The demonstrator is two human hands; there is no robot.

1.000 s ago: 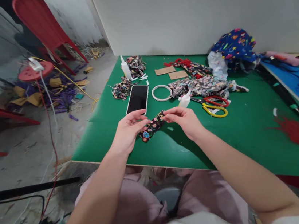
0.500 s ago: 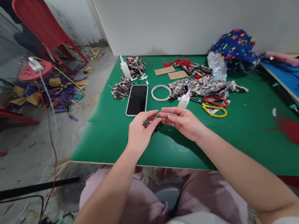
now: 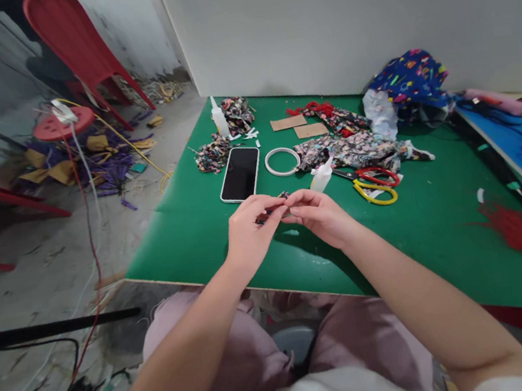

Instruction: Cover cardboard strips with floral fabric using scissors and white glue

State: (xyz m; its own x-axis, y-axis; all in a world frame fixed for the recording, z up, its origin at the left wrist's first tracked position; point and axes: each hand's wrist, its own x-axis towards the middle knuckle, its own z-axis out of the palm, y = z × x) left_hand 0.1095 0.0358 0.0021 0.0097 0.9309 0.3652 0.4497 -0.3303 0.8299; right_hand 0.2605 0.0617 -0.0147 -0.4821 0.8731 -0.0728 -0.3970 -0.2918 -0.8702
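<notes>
Over the front of the green table (image 3: 179, 232), my left hand (image 3: 254, 225) and my right hand (image 3: 321, 213) meet fingertip to fingertip. Between them they pinch a small piece of dark patterned fabric (image 3: 262, 219), mostly covered by the fingers. Just beyond my right hand stands a white glue bottle (image 3: 321, 178). A phone (image 3: 239, 174) lies past my left hand, with a roll of tape (image 3: 282, 162) to its right. Scissors (image 3: 375, 185) with one red and one yellow handle rest right of the bottle.
Floral fabric (image 3: 355, 148) and two brown cards (image 3: 311, 130) lie further back. Another glue bottle (image 3: 219, 119) stands by bunched fabric (image 3: 211, 154). Red threads (image 3: 518, 229) lie at right, near a blue folder (image 3: 503, 138). Red chairs (image 3: 72, 41) and cables are at left.
My fingers have shifted on the fabric piece. Its edge now shows above the fingertips, and my right fingers are more curled. The things on the table stay put.
</notes>
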